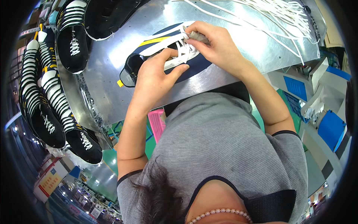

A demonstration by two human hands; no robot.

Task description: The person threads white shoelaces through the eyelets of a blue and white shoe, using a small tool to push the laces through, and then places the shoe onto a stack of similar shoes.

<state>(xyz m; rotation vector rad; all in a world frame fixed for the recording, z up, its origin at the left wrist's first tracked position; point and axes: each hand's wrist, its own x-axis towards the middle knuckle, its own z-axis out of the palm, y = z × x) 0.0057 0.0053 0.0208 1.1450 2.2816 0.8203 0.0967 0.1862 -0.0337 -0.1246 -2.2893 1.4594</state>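
A navy and white sneaker point(195, 71) with a yellow stripe lies on the metal table, its heel toward the left and a yellow tab at the heel. My left hand point(153, 76) grips it at the opening, fingers reaching in by the tongue and thumb on the near side. White shoelace point(182, 50) crosses the eyelet rows. Over the toe end, my right hand point(220, 46) is closed in a pinch on the lace by the far eyelets. A greyish wrap point(198, 37) covers one of its fingers; the fingertips are partly hidden.
Loose white laces point(278, 15) spread over the far right of the metal table point(112, 100). Long nested rows of black-and-white shoes point(72, 46) stand along the left. Grey and blue boxes point(332, 127) sit below the table's right end. A pink plastic piece point(156, 125) shows beneath the near edge.
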